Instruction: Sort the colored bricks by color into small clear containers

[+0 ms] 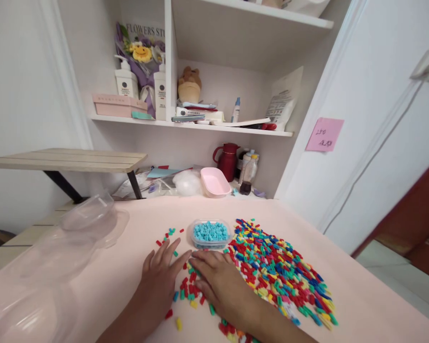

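My left hand (160,274) lies on the pink tabletop with its fingers spread, near a few loose red and green pieces. Beside it, my right hand (219,281) rests palm down with fingers stretched out, partly covering a small scatter of coloured pieces (189,288). The fingertips of both hands come close together. Just beyond them stands a clear plastic container (210,245) filled with light blue plastic pieces (210,231). To the right spreads a large pile of small plastic pieces (279,267) in red, blue, green, yellow and white. What lies under my palms is hidden.
Several clear plastic containers (89,216) stand along the left side of the table. A pink tray (215,182), a red jug (229,161) and a bottle (249,175) are at the back. A raised wooden stand (67,159) is at the left, below white shelves (193,125).
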A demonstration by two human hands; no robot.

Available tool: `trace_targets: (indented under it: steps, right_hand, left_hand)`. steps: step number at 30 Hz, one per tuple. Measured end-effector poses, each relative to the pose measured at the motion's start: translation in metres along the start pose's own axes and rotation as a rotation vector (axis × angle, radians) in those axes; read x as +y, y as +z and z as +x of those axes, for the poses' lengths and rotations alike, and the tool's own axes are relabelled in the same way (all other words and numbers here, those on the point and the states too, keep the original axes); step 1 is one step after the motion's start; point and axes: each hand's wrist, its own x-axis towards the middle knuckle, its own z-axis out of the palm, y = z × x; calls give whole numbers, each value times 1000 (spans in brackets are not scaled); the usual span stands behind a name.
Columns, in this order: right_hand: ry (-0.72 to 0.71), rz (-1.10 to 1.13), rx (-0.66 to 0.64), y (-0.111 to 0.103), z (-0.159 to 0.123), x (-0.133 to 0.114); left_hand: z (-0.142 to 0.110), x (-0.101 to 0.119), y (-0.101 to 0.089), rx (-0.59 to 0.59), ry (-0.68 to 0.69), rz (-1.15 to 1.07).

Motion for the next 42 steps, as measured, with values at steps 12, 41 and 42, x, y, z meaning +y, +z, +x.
trace_targets:
  steps: [12, 41, 42]
  right_hand:
    - [176, 103, 134, -13, -2, 20]
    - [350, 500, 544, -23, 16, 55]
    - [317, 486, 518, -22, 14, 51]
  left_hand:
    - [3, 6, -11, 130, 9, -194]
    - [9, 12, -15, 236, -69, -364]
    - [9, 12, -15, 237, -68, -370]
